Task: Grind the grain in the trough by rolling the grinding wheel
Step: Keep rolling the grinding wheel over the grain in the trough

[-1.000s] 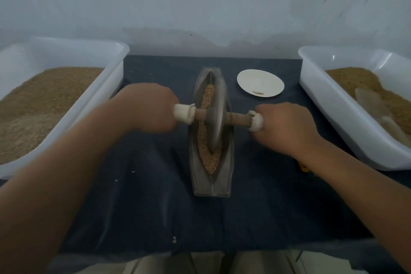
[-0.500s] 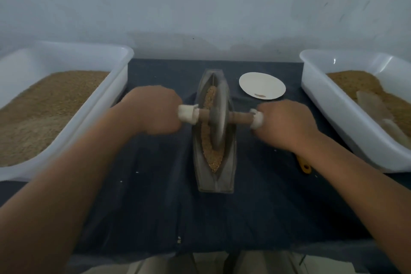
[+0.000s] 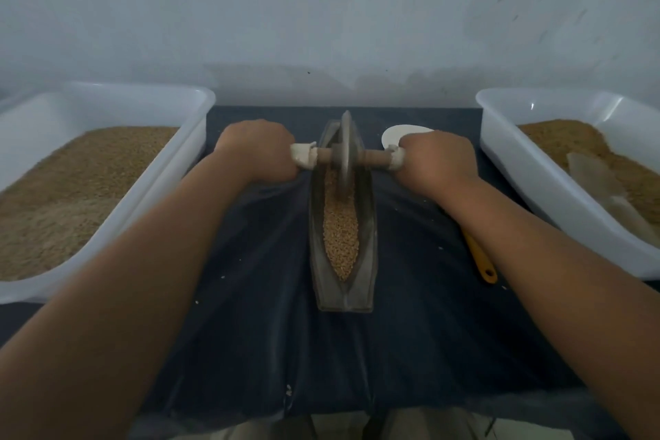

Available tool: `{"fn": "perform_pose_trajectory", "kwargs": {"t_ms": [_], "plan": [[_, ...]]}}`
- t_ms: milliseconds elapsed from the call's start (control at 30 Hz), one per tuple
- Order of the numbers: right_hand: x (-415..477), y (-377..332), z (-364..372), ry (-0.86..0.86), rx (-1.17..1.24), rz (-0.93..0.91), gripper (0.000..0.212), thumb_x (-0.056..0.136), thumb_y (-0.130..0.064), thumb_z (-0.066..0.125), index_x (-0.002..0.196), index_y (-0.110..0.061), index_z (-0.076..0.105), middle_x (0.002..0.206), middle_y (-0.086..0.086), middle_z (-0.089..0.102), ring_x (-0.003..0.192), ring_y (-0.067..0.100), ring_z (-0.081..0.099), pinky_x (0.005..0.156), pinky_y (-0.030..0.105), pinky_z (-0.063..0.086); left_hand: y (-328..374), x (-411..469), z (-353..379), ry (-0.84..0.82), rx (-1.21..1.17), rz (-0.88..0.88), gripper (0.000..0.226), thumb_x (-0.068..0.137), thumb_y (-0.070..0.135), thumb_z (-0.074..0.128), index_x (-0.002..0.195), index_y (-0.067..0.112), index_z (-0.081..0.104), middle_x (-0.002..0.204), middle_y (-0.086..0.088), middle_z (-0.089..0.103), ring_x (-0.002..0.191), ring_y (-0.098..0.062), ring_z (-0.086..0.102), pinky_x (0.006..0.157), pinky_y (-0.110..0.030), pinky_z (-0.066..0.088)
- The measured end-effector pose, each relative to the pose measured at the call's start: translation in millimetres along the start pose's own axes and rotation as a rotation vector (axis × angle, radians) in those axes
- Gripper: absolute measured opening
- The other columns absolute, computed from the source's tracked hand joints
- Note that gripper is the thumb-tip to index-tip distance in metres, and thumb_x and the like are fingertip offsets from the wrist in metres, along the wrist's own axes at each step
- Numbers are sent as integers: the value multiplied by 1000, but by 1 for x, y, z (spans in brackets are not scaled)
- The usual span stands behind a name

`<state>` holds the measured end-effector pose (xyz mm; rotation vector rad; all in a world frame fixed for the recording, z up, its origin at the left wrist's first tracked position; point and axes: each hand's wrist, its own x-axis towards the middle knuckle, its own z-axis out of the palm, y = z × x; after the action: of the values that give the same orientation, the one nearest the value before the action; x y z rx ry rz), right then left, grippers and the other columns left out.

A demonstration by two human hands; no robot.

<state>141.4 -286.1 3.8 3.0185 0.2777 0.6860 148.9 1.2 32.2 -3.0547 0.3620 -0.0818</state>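
Observation:
A narrow boat-shaped metal trough [image 3: 318,261] lies lengthwise on the dark cloth, with tan grain [image 3: 341,236] filling its groove. The grey grinding wheel [image 3: 345,157] stands upright in the far half of the trough on a wooden axle with white-wrapped ends. My left hand [image 3: 259,150] grips the left end of the axle and my right hand [image 3: 437,161] grips the right end. The grain under and beyond the wheel is hidden.
A white tub [image 3: 153,186] of grain stands at the left and another white tub [image 3: 528,182] with grain and a pale scoop at the right. A white dish [image 3: 394,134] sits behind my right hand. An orange handle [image 3: 480,257] lies under my right forearm. A wall rises behind.
Both hands have pushed the wheel away from me, from the middle of the trough to its far half. More grain now shows in the near part of the groove.

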Motion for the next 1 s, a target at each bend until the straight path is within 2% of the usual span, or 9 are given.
{"fn": "perform_pose_trajectory", "kwargs": {"t_ms": [167,267,333,467,600,733,833,933,1000], "plan": [[-56,8,-17,-133,-16,-108,43,85,-63,38,64,-29,53,56,-10,53,52,9,49,48,26,34,-5,-51,2,-308,-120,109,18,78,42,73,72,25,68,67,7,68,59,-8,63,51,-25,41],[-68,14,-27,-256,44,-138,38,77,-67,36,67,-36,56,52,-12,55,49,4,51,45,27,33,-7,-60,6,-340,-89,142,15,75,42,72,76,27,71,68,7,69,61,-8,66,52,-26,45],[-57,12,-25,-279,41,-120,43,80,-67,34,68,-33,56,59,-11,58,55,7,53,49,28,37,-7,-49,3,-287,-59,131,18,72,46,68,76,28,69,71,7,68,65,-12,66,58,-29,51],[-13,0,-7,29,-46,-21,45,91,-56,35,68,-22,51,60,-5,50,53,14,42,50,26,29,-4,-11,9,24,-25,-11,31,70,57,56,75,27,63,77,7,63,78,-26,65,67,-35,51],[6,0,2,-21,-12,43,32,88,-44,47,64,-22,51,61,-6,53,55,15,45,51,26,28,0,8,14,214,92,-31,44,77,67,48,76,26,63,73,6,57,71,-26,57,63,-33,40],[-13,0,-7,12,-46,-54,37,87,-50,49,64,-21,49,60,-6,50,52,13,42,49,24,26,-9,-14,13,-71,-106,35,21,79,47,63,76,26,65,77,7,64,72,-19,61,67,-34,47],[-38,5,-26,-176,-48,-139,34,84,-53,57,62,-28,53,56,-7,53,51,11,49,47,25,29,-12,-52,9,-305,-230,88,13,73,37,74,71,26,68,65,7,68,59,-6,64,56,-27,44],[-59,9,-38,-401,35,-138,31,77,-59,54,64,-32,55,57,-10,58,53,6,55,46,28,35,-12,-71,5,-309,-166,131,22,61,49,62,67,29,66,60,15,66,55,0,62,49,-22,39],[-62,8,-32,-382,56,-116,35,79,-63,48,66,-31,55,60,-9,59,56,7,55,49,30,38,-8,-63,3,-235,-68,129,24,59,52,56,67,31,64,61,10,62,54,-3,58,51,-24,41]]}}
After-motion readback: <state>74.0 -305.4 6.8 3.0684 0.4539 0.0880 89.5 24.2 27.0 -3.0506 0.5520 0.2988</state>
